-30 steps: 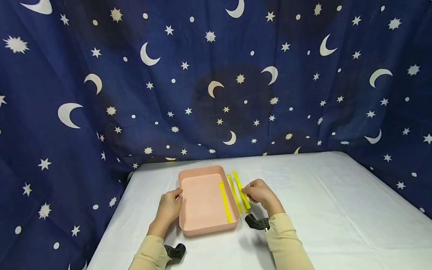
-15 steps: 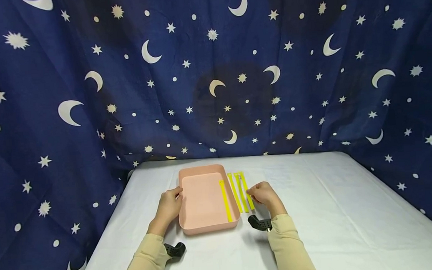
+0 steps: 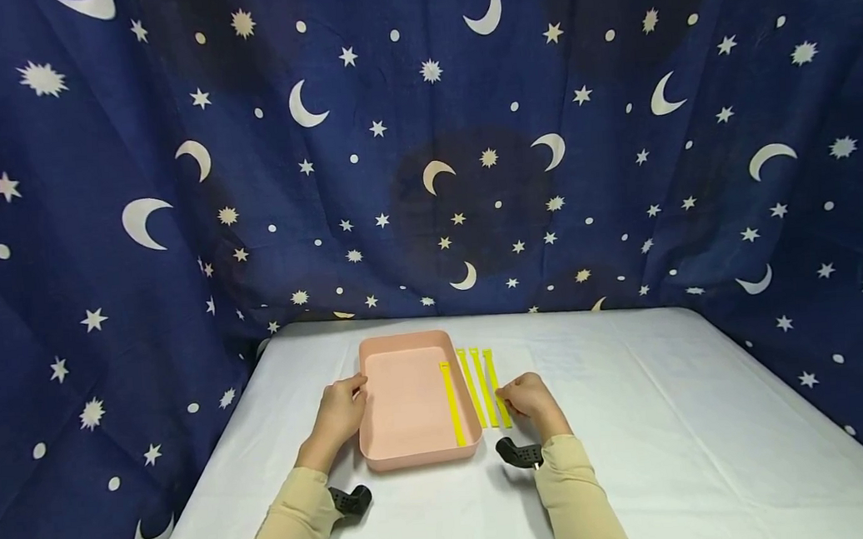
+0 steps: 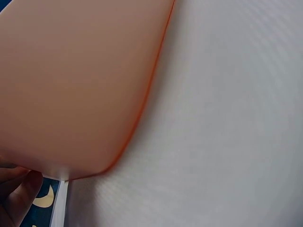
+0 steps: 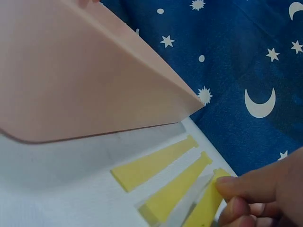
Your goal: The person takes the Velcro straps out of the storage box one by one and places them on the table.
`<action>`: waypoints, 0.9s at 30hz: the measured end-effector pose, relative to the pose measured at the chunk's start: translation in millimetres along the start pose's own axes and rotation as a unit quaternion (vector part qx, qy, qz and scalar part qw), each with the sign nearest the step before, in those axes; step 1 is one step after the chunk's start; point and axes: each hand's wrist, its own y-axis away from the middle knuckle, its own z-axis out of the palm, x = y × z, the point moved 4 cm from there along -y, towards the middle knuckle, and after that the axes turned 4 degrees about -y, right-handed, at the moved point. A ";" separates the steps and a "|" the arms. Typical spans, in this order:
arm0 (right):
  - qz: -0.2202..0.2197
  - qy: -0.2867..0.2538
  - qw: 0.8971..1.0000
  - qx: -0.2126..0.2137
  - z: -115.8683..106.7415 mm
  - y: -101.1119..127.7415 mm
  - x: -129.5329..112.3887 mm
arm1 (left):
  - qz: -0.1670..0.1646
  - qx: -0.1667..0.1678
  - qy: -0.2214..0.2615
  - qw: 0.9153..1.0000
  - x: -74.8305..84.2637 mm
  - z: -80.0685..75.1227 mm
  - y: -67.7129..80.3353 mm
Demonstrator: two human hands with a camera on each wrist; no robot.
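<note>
A shallow pink tray (image 3: 411, 404) lies on the table, and my left hand (image 3: 339, 408) pinches its left rim. In the left wrist view that thumb and fingers (image 4: 19, 191) sit at the tray's edge. Inside, along the right side, lies one yellow cable strap (image 3: 452, 406) with a wider slotted head. To the right of the tray are three similar straps side by side: a left one (image 3: 471, 388), a middle one (image 3: 484, 387) and a right one (image 3: 491, 372). My right hand (image 3: 531, 398) pinches the right strap; in the right wrist view, the thumb presses on the strap (image 5: 206, 205).
White cloth covers the table (image 3: 676, 436), which stretches away to the right. A dark blue curtain (image 3: 407, 137) with moons and stars hangs behind and at both sides. Black wrist mounts (image 3: 519, 453) stick out from under both beige sleeves (image 3: 578, 493).
My right hand has moved slightly right and down, bringing its strap from a slant over the middle strap to a place beside it. My left hand keeps its hold on the tray.
</note>
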 end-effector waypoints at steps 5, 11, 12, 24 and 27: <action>-0.002 0.013 1.000 0.011 0.4 -3.1 -0.1 | 0.006 0.005 -0.003 1.000 0.7 -1.9 -1.1; -0.003 0.030 0.999 0.019 -3.1 -6.3 -4.3 | 0.005 0.005 -0.003 1.000 3.2 -2.1 -5.8; -0.003 0.032 0.999 0.019 -3.4 -6.6 -4.4 | 0.004 0.004 -0.004 1.000 3.4 -1.9 -6.0; -0.019 0.048 0.998 0.033 1.4 -4.8 1.0 | 0.000 0.001 -0.001 1.000 2.4 -0.7 -1.3; -0.019 0.065 0.997 0.040 2.4 -3.8 0.5 | -0.001 0.001 -0.002 1.000 1.6 -0.4 -0.8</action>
